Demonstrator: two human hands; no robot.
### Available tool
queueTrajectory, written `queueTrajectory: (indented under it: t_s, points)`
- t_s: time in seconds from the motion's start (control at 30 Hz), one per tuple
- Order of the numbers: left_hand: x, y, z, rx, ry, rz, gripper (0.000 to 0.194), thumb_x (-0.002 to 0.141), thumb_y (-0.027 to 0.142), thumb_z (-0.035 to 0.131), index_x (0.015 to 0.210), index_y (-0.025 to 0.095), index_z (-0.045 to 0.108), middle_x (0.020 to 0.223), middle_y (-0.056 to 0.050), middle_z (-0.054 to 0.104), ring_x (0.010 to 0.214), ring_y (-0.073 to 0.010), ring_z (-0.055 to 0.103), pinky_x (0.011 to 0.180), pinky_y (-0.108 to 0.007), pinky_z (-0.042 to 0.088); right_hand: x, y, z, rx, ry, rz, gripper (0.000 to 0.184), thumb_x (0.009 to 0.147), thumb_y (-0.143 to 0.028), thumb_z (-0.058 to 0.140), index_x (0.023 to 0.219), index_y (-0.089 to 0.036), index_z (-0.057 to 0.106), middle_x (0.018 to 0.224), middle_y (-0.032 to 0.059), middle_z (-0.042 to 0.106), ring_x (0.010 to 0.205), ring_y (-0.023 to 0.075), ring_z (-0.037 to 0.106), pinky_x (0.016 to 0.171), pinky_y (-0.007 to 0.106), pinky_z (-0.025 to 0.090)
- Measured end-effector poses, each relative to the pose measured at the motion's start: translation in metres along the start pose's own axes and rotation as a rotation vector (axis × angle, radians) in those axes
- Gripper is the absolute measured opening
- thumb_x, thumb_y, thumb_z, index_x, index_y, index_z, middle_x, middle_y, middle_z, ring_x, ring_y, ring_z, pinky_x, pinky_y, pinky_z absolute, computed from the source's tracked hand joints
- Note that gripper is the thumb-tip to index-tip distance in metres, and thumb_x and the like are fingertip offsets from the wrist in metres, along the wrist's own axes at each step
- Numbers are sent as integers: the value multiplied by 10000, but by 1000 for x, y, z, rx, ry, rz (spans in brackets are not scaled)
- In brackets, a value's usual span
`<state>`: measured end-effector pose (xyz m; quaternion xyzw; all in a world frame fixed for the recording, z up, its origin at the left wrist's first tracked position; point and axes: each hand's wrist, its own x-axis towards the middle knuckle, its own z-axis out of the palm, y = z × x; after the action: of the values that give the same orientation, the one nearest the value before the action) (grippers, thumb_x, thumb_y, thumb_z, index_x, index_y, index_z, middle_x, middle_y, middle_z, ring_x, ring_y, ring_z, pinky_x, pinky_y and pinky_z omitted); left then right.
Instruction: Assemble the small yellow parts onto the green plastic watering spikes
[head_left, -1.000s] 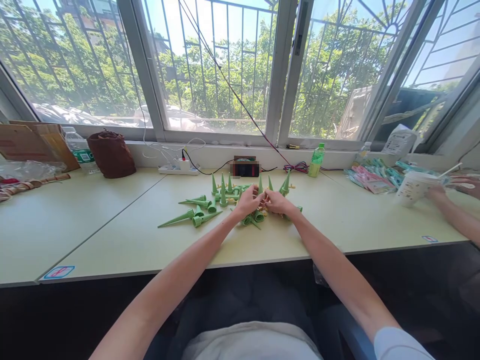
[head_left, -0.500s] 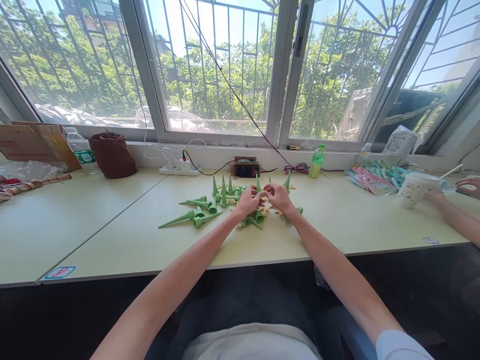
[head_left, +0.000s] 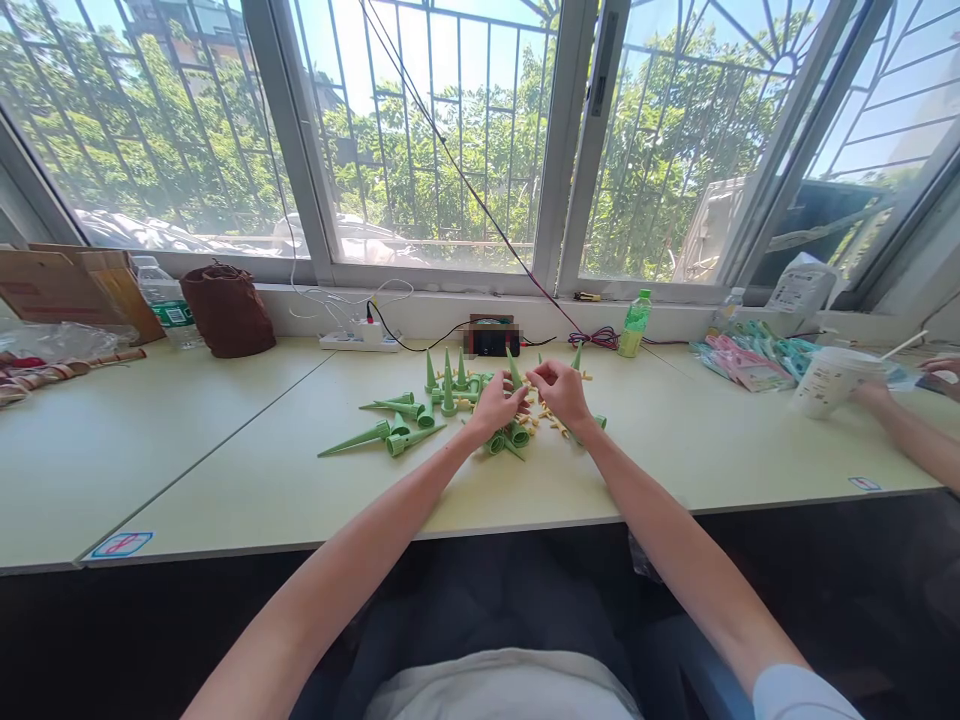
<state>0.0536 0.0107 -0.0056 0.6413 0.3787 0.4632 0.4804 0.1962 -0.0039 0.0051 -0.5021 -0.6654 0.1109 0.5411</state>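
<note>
You seem partway: over the counter (head_left: 690, 440) at twelve o'clock your left hand (head_left: 495, 404) grips one green spike (head_left: 514, 368), what your curled right hand (head_left: 564, 392) holds I cannot tell, and toward eleven o'clock standing spikes (head_left: 448, 390) look perhaps done, lying spikes (head_left: 358, 440) left.

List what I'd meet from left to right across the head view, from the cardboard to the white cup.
Cardboard, bottle with green label, brown bag, power strip, front upright green cone, wearer's left hand, wearer's right hand, green-capped bottle, pink packets, white cup.
</note>
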Motion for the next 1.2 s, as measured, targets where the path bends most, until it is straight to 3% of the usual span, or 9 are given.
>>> queueTrajectory:
  t_s: [0.37,0.73,1.2]
  points:
    - [1,-3,-1,-1,4,25,326,844,332,674,983,167,429,810,0,580,573,-121,671,549,-264,556,-1,-5,-2,-48,-3,-12,256,815,-410,572,680,-196,540,613,28,619,579,154,577,592,263,456]
    - [1,-3,0,44,10,33,264,879,280,626,995,163,420,867,-23,582,580,-121,675,540,-258,558,-1,-6,-2,-49,-35,-6,238,813,-385,556,672,-198,516,606,19,602,571,144,562,583,254,443]
    - [1,-6,-2,179,28,71,304,857,281,644,1057,168,445,912,-48,614,544,-113,657,499,-225,503,-2,-2,-2,8,-86,44,288,836,-441,566,690,-197,523,448,-21,535,393,134,505,504,256,409]
